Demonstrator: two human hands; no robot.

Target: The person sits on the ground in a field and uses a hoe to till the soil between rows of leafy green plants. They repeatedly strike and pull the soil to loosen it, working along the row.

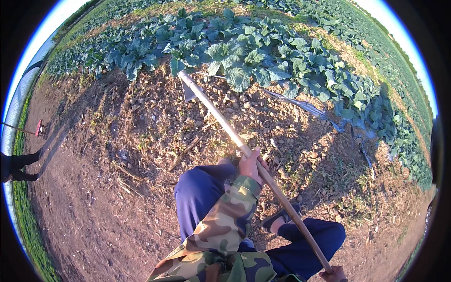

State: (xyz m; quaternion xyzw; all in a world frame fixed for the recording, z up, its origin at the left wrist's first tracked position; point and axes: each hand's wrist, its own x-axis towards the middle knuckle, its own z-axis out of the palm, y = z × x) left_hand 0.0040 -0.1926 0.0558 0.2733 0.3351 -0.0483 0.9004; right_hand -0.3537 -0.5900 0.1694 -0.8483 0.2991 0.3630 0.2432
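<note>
My left hand (pixel 251 165) is closed around the middle of the long wooden handle of a hoe (pixel 227 128). At the bottom right, my right hand (pixel 333 274) grips the handle's lower end. The handle slants up to the left, and the hoe's metal blade (pixel 188 91) hangs at its far end, over clods at the edge of the leafy plants. Camouflage sleeves cover my arms. My legs in dark blue trousers (pixel 201 197) are spread on either side of the handle, and a dark shoe (pixel 280 218) shows near its lower half.
Rows of broad-leaved green crop plants (pixel 243 60) stretch across the far side. Crumpled plastic film (pixel 306 105) lies at their edge. Dry stalks and clods cover the soil. At the far left stand another person's legs (pixel 23 165), near a red-headed tool (pixel 39 129) and a plastic-covered tunnel (pixel 21 84).
</note>
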